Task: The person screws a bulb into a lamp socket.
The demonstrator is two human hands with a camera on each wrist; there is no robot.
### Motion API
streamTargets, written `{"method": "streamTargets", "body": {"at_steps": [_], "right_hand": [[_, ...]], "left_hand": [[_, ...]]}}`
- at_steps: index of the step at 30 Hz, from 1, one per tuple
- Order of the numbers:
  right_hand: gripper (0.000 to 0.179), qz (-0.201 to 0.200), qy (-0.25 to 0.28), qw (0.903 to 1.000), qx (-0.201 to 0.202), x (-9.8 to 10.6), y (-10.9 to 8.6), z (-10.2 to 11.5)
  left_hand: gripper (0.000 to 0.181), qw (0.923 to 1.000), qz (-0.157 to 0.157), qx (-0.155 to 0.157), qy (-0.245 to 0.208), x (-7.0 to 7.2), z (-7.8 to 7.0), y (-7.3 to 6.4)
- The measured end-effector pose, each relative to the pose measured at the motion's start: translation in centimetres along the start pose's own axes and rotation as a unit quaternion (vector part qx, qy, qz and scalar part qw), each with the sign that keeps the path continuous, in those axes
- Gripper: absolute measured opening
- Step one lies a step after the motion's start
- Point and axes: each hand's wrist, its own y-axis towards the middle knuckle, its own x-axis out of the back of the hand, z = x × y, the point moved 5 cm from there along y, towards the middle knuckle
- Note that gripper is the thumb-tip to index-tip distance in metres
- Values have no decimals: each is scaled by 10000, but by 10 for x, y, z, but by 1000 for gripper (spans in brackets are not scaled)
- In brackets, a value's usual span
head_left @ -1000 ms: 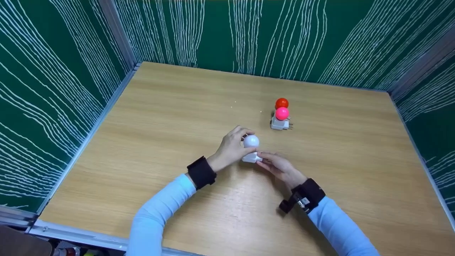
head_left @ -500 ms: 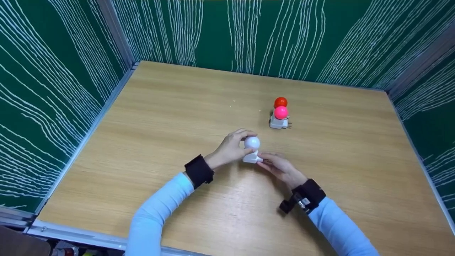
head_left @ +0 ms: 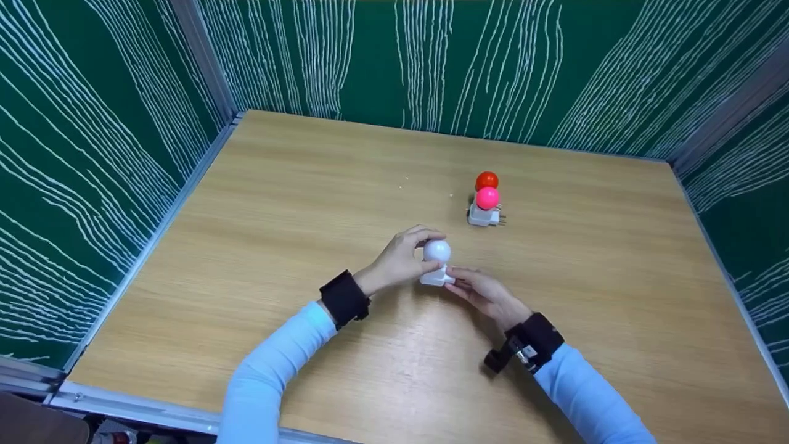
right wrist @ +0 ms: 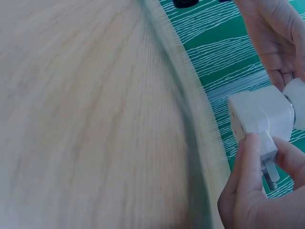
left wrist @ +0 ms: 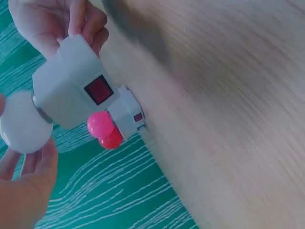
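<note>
A white round light bulb (head_left: 437, 251) sits upright in a white plug-in lamp socket (head_left: 434, 278) near the middle of the wooden table. My left hand (head_left: 399, 260) grips the bulb between thumb and fingers. With its thumb and fingers my right hand (head_left: 488, 296) pinches the plug end of the lamp socket (right wrist: 264, 112), where a metal pin (right wrist: 270, 174) shows in the right wrist view. A dark red switch (left wrist: 99, 89) is visible on the socket's side in the left wrist view. The joint between bulb and socket is partly covered by the left thumb in the head view.
Farther back and right stand a pink bulb (head_left: 487, 198) and a red bulb (head_left: 487, 180) in white plug-in sockets (head_left: 483, 216), pins pointing right. Small pale specks dot the table (head_left: 296, 203). Green panels (head_left: 376, 68) with white streaks border its back and sides.
The left fingers have shifted slightly on the white bulb, the fingertips reaching a little farther right. The right hand keeps its pinch on the lamp socket, and the other bulbs stay put.
</note>
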Motion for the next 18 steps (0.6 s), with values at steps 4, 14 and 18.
{"method": "streamTargets", "body": {"at_steps": [4, 14, 18], "right_hand": [[17, 80, 105, 9999, 30, -1, -2, 0], [12, 166, 228, 9996, 67, 0, -7, 0], [12, 108, 225, 9996, 94, 3, -9, 0]], "left_hand": [[51, 9991, -335, 228, 87, 1, 0, -1], [46, 9954, -538, 743, 271, 1, -3, -3], [46, 9958, -488, 742, 207, -1, -3, -3]]}}
